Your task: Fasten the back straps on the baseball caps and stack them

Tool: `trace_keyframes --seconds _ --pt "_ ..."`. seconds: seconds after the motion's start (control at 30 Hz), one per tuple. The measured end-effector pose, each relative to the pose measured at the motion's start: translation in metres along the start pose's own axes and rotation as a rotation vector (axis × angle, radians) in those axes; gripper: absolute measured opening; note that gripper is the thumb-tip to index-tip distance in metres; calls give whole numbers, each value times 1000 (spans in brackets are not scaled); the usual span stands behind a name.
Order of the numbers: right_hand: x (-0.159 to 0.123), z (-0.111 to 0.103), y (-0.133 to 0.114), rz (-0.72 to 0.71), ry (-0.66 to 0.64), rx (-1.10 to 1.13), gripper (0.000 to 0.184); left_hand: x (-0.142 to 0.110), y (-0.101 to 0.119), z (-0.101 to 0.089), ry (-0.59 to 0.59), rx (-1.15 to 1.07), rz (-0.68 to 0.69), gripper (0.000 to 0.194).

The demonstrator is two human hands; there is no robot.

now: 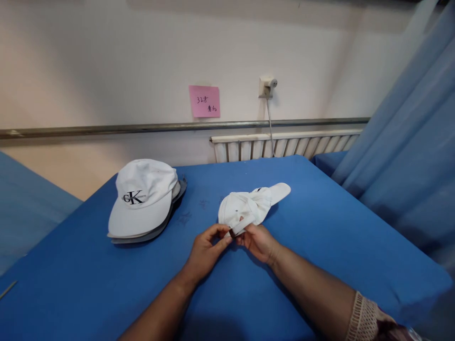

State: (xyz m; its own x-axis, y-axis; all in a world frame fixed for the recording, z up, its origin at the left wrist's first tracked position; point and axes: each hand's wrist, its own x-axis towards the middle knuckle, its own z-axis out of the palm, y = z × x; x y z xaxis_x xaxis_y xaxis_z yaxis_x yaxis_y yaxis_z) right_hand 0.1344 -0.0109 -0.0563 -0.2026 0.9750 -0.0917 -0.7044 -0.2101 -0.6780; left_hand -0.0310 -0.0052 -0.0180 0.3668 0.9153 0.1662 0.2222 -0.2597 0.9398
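Observation:
A white baseball cap lies on the blue table, its brim pointing away to the right and its back strap toward me. My left hand pinches the strap near its dark buckle between thumb and fingers. My right hand is closed on the right part of the same strap, just below the cap's back opening; some of its fingers are hidden under the strap. To the left stands a stack of caps, with a white cap bearing black letters on top and darker brims under it.
The blue-covered table reaches to the wall. Behind it are a metal rail, a radiator, a pink note and a socket with a plugged-in cord. Blue curtains hang at the right.

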Motion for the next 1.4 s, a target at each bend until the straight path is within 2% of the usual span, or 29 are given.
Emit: trace_keyframes --seconds 0.1,0.27,0.37,0.6,0.7,0.9,1.03,1.23,1.33,1.4 --pt "-1 1 -1 1 26 -23 36 0 3 -1 -29 -27 -8 15" --pt "0 -1 2 50 -18 -46 43 3 7 3 -20 127 55 15" --pt "1 -1 2 1 -39 -75 38 6 7 3 -35 172 92 17" --pt "3 -2 -6 -102 15 -155 36 9 7 0 -84 258 146 20" --pt "4 -4 -1 -108 41 -227 37 7 9 0 -76 233 121 22" --pt "6 -2 6 -27 31 -309 36 5 7 3 0 72 10 23" --pt "4 1 4 -82 52 -304 34 5 2 4 -15 87 -26 23" --pt "-1 4 0 -199 88 -247 33 6 1 4 -71 96 8 19" --pt "-2 5 -4 -133 86 -180 35 4 1 7 -86 100 31 20" --pt "-2 6 -5 -45 80 -113 35 0 0 10 -36 153 66 16"
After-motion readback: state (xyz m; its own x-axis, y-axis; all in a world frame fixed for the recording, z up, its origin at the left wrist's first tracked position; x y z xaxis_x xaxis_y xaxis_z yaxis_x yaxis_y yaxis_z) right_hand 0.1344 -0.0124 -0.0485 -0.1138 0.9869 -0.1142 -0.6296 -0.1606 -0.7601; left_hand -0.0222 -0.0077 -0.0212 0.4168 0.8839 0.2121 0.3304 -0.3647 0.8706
